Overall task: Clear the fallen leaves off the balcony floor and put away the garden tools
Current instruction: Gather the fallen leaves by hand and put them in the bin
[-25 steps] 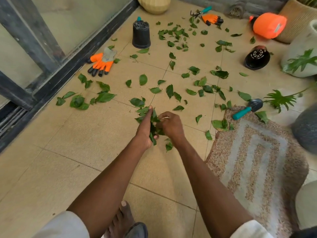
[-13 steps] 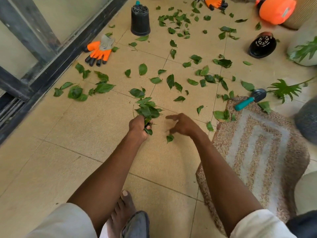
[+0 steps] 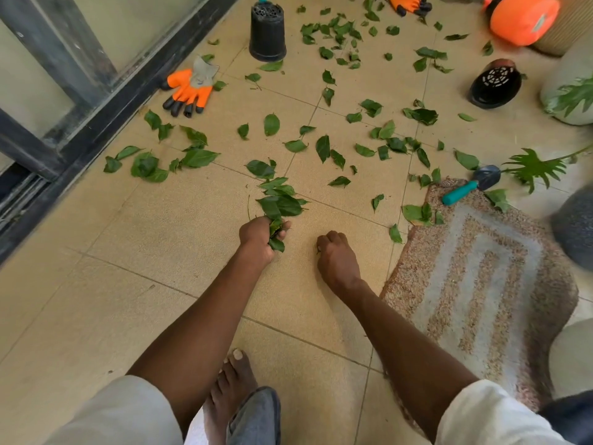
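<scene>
Head view. Half a second ago the right hand [image 3: 337,258] lay open with a finger pointing toward a small leaf on the tile; now its fingers are curled down onto the floor over that spot, and a sliver of green shows at the knuckles' left edge, so the leaf [image 3: 318,250] is under or between the fingertips. Whether it is actually pinched cannot be told. The left hand [image 3: 260,239] has barely changed: its fingers are wrapped round the stems of a bunch of leaves [image 3: 279,200], which fans out from the top of the fist, with one leaf poking out below the fingers.

Taking the left hand as landmark: the right hand sits just to its right, apart from it. Loose leaves [image 3: 322,146] lie scattered across the tiles beyond it, thicker toward the far right. An orange glove [image 3: 187,88] lies far off to its upper left beside the dark door frame [image 3: 96,101], and an upturned black pot [image 3: 267,30] stands beyond it. A teal-handled trowel [image 3: 471,186] rests well to its right on the edge of the mat [image 3: 481,268]. A second black pot [image 3: 495,85] lies tipped further right, and an orange object [image 3: 523,17] beyond that.
</scene>
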